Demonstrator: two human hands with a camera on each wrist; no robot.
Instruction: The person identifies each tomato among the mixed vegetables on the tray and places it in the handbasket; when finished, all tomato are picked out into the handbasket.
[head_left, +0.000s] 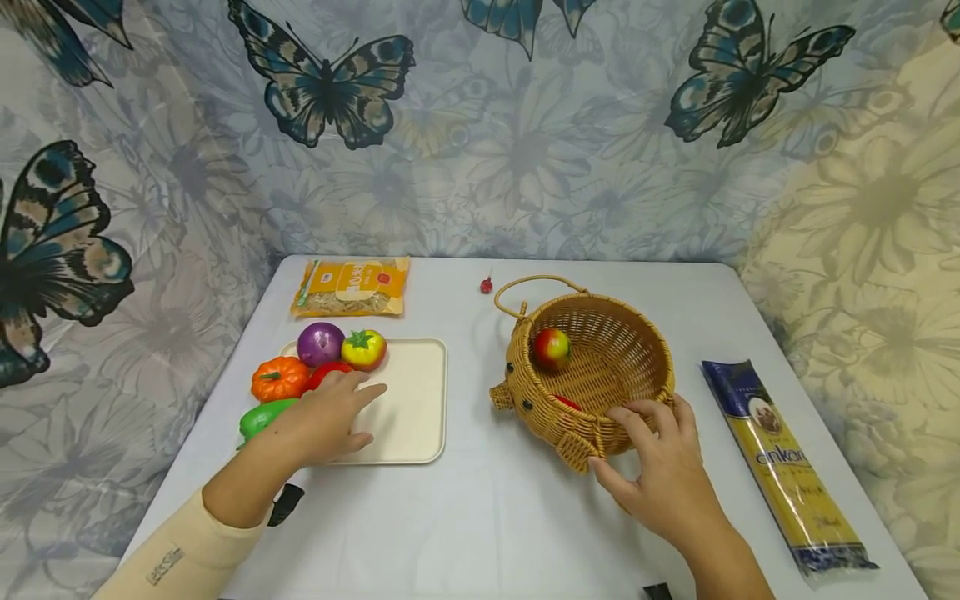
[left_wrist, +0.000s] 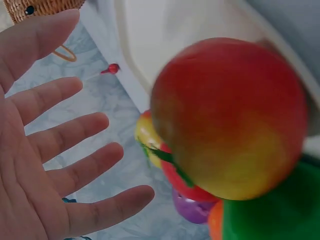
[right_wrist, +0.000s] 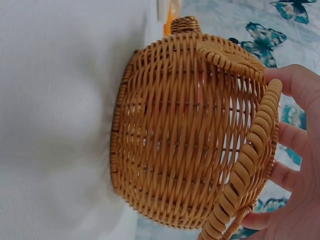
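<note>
My left hand [head_left: 330,417] hovers with spread fingers over the left part of a cream tray [head_left: 420,400], holding nothing. Below it a red fruit or vegetable [head_left: 324,373] is partly hidden. Beside that are an orange pumpkin [head_left: 279,379], a purple round vegetable [head_left: 320,343], a yellow-red tomato-like piece [head_left: 364,349] and a green piece [head_left: 264,417]. In the left wrist view a large red-yellow round fruit [left_wrist: 230,120] sits close, apart from the fingers. My right hand [head_left: 663,475] grips the near rim of a wicker basket [head_left: 547,417], which contains a red-yellow apple [head_left: 551,348] and a mostly hidden red piece [head_left: 568,402].
An orange bag of grain [head_left: 351,287] lies behind the tray. Right of the basket lies a blue and yellow pasta packet [head_left: 783,467]. A tiny red object [head_left: 486,285] is near the table's back edge. Butterfly-patterned cloth [head_left: 525,167] surrounds the table.
</note>
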